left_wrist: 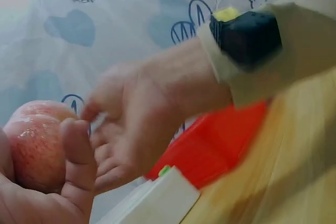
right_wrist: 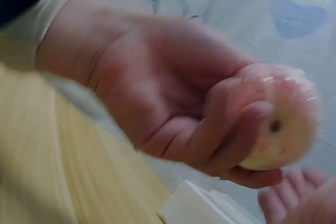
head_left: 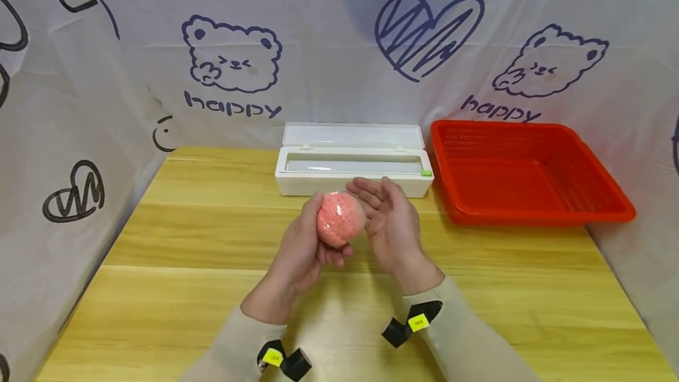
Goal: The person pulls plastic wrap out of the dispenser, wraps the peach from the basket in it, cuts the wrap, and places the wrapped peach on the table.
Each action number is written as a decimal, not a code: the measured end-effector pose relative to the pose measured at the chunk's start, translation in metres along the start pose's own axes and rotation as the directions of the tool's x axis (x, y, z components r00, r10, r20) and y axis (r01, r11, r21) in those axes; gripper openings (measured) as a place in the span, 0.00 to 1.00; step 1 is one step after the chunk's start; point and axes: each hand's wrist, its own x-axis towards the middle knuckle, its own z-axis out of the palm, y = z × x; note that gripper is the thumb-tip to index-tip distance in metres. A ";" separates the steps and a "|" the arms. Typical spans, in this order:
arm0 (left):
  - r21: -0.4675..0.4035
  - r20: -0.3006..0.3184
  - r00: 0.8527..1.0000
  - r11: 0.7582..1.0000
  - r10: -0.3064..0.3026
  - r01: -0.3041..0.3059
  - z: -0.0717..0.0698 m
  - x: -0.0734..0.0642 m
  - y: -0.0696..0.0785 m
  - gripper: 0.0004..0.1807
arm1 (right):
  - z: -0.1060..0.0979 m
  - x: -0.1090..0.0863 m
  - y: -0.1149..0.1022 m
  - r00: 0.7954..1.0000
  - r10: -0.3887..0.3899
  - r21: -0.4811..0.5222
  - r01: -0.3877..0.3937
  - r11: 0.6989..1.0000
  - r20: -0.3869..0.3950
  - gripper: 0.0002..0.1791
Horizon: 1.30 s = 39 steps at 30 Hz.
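Observation:
A round, mottled pink ball [head_left: 339, 220] sits in my left hand [head_left: 299, 240], its surface glossy under what looks like clear film. The left thumb lies along its near side while the fingers curl beneath it. From the right wrist view, the ball [right_wrist: 291, 114] shows a pale yellowish side with a small dark spot, and the left hand [right_wrist: 157, 82] grips it. My right hand [head_left: 392, 223] is beside the ball, palm turned toward it, fingers loosely extended. Those fingers come close to the ball's right side.
Behind the hands stands a long white box [head_left: 352, 184], its lid [head_left: 352, 134] raised and a green slider [head_left: 426, 173] on its front rim. A red plastic basket [head_left: 536, 217] sits to the right. The wooden table [head_left: 175, 287] meets a printed cloth [head_left: 329, 63] at the back.

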 end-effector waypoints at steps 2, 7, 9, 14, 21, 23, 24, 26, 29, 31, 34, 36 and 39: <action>0.027 -0.025 0.998 0.998 0.051 -0.050 -0.001 0.002 -0.002 0.31 | -0.002 -0.001 0.000 0.999 0.048 0.056 -0.046 0.997 -0.025 0.34; 0.498 -0.019 0.962 0.837 0.272 -0.227 0.000 0.007 -0.016 0.25 | 0.010 -0.006 0.011 0.991 0.098 0.052 -0.093 0.994 -0.097 0.30; 0.611 -0.006 0.948 0.752 0.317 -0.248 0.001 0.007 -0.020 0.25 | 0.013 -0.006 0.015 0.988 0.085 0.042 -0.080 0.996 -0.129 0.27; 0.657 0.043 0.936 0.696 0.349 -0.290 -0.005 0.007 -0.018 0.23 | 0.007 -0.003 0.011 0.993 0.107 -0.021 -0.108 0.994 -0.048 0.31; 0.730 0.228 0.871 0.515 0.434 -0.448 -0.008 0.007 -0.017 0.29 | 0.006 -0.002 0.017 1.000 -0.029 -0.212 0.027 0.977 -0.007 0.23; 0.745 0.210 0.845 0.479 0.492 -0.464 -0.007 0.006 -0.020 0.24 | 0.010 -0.003 0.023 0.990 -0.114 -0.246 0.089 0.965 -0.087 0.20; 0.754 0.191 0.833 0.465 0.519 -0.463 -0.006 0.006 -0.021 0.23 | 0.012 -0.004 0.026 0.981 -0.140 -0.249 0.104 0.963 -0.131 0.18; 0.773 0.142 0.818 0.453 0.558 -0.444 -0.004 0.007 -0.023 0.24 | 0.015 -0.006 0.029 0.973 -0.150 -0.250 0.102 0.963 -0.177 0.18; 0.762 0.079 0.824 0.499 0.561 -0.413 -0.003 0.006 -0.023 0.24 | 0.015 -0.006 0.027 0.983 -0.075 -0.170 0.046 0.984 -0.169 0.18; 0.714 0.064 0.848 0.570 0.525 -0.407 -0.001 0.004 -0.022 0.24 | 0.012 -0.004 0.023 0.993 -0.027 -0.138 0.011 0.990 -0.117 0.21; 0.620 0.049 0.889 0.684 0.456 -0.385 0.002 0.003 -0.019 0.23 | 0.010 -0.004 0.017 0.998 0.009 -0.144 -0.019 0.989 -0.069 0.23; 0.597 0.020 0.907 0.723 0.420 -0.348 0.003 0.003 -0.017 0.24 | 0.011 -0.004 0.016 0.998 0.003 -0.188 -0.014 0.982 -0.063 0.23; 0.607 -0.047 0.917 0.740 0.395 -0.288 0.004 0.005 -0.016 0.25 | 0.010 -0.004 0.018 0.997 0.015 -0.213 -0.031 0.977 -0.077 0.23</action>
